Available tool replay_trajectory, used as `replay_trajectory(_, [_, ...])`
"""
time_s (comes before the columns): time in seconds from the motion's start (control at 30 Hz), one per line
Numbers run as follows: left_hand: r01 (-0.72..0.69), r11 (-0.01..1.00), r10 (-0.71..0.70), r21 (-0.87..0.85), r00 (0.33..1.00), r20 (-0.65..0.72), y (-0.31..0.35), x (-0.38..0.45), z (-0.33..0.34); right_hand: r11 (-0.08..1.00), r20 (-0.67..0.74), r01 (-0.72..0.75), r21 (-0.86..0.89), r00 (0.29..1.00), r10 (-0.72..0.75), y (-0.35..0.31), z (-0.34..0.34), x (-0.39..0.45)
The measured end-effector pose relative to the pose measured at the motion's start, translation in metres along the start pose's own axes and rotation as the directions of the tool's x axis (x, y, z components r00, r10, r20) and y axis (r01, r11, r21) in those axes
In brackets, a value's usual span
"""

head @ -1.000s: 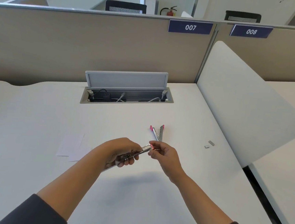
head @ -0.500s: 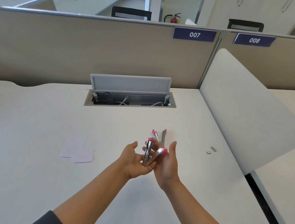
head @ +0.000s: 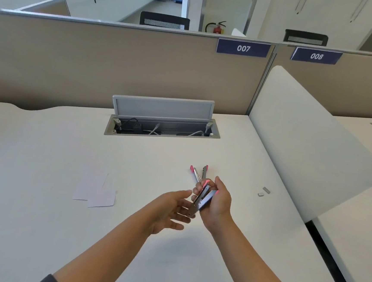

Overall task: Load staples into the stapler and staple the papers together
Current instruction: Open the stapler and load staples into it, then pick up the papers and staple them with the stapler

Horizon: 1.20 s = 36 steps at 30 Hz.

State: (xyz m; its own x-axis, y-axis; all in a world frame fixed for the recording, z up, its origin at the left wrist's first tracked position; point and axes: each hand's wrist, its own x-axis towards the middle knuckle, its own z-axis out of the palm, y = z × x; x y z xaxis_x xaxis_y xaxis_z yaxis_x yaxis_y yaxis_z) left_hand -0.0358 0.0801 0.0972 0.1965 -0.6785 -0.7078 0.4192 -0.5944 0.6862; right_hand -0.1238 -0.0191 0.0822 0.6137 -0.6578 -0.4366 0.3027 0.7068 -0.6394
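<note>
Stapler work is at the loading step, by my reading. The small silver metal stapler with pink plastic ends (head: 203, 196) is held above the white counter (head: 38, 229), a little toward 4 o'clock of the frame's middle, hinged open with its rear end pointing down. The right hand (head: 217, 201) has its grip clamped on it, fingers and thumb curled round the body. The left hand (head: 170, 209) sits just beside it at 9 o'clock, its grip apart, fingers straight and relaxed, fingertips close to the stapler's lower hinge; whether they touch the metal I cannot tell.

A second pink-tipped metal stapler, splayed open in a V (head: 198, 173), lies on the counter just beyond the hands at 12 o'clock. Two small grey strips of staples (head: 263, 192) lie apart from the hands at 3 o'clock, near the foot of the curved white divider panel (head: 314, 152). Two overlapping white slips of paper (head: 96, 191) lie well off at 9 o'clock.

Whether the open magazine already holds staples cannot be seen. If it does not, the next move calls for the free left hand to fetch a strip, which is small and flat and will need a fingertip pinch, then seat it in the channel, close the stapler, and carry it over to the papers.
</note>
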Motion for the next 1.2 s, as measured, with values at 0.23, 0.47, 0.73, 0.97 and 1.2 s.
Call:
replay_trajectory(0.23, [0.021,1.0,-0.02,0.019,0.999,-0.041,-0.009,0.0,-0.009,0.999,-0.055,-0.026,-0.024,0.998,0.024,0.0,-0.001,0.001])
replay_trajectory(0.47, [-0.09,0.995,0.092,-0.031,0.991,0.099,-0.01,-0.002,-0.001,0.996,-0.083,-0.069,-0.053,0.994,0.065,0.003,0.004,0.002])
replay_trajectory(0.73, [-0.182,0.982,0.178,0.047,0.981,0.075,-0.015,0.002,-0.003,0.987,-0.034,-0.133,-0.091,0.991,0.13,-0.001,0.007,-0.001])
replay_trajectory(0.97, [-0.185,0.971,0.192,-0.15,0.981,0.037,-0.023,0.003,-0.011,0.932,0.096,-0.127,-0.338,0.981,0.168,0.004,0.005,-0.001])
replay_trajectory(1.2, [-0.312,0.945,0.29,-0.093,0.937,-0.194,-0.041,-0.004,-0.026,0.646,0.067,-0.05,-0.762,0.985,0.156,0.044,0.015,-0.008])
